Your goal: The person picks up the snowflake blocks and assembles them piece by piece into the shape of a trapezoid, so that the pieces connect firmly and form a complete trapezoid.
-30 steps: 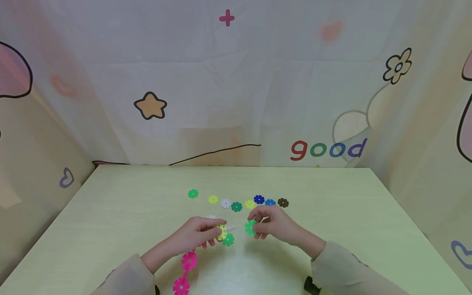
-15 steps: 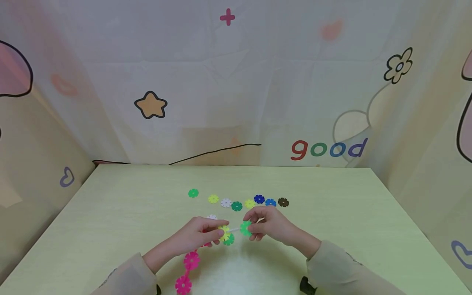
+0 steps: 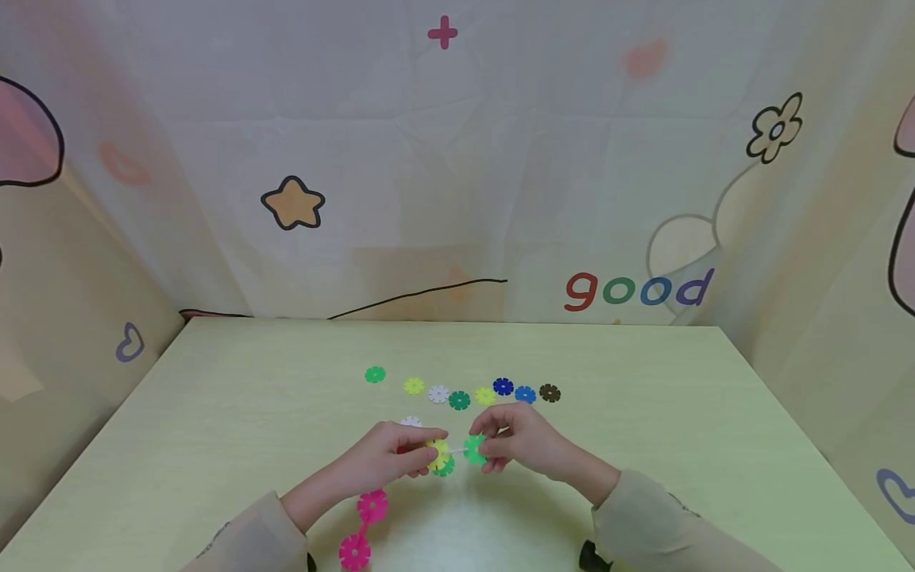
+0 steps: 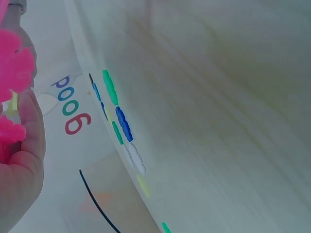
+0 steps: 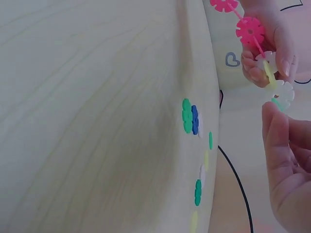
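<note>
In the head view my left hand pinches a yellow notched plastic disc between thumb and fingers. It belongs to a linked chain; pink discs hang below that hand toward the near edge. A white disc stands out from the yellow one, seen edge-on from the head. My right hand pinches a light green disc, its rim right at the white disc's edge. Right-hand fingertips cover most of the green disc in the right wrist view. Close to the left wrist camera, pink discs hide part of the hand.
Loose discs lie in a row beyond the hands, among them green, yellow, dark blue and brown. Another green disc lies on the table beneath the hands. A printed curtain stands behind.
My right hand has moved left with the green disc, bringing it up to the white disc. My left hand has shifted slightly right, and the pink discs have swung a little with it.
</note>
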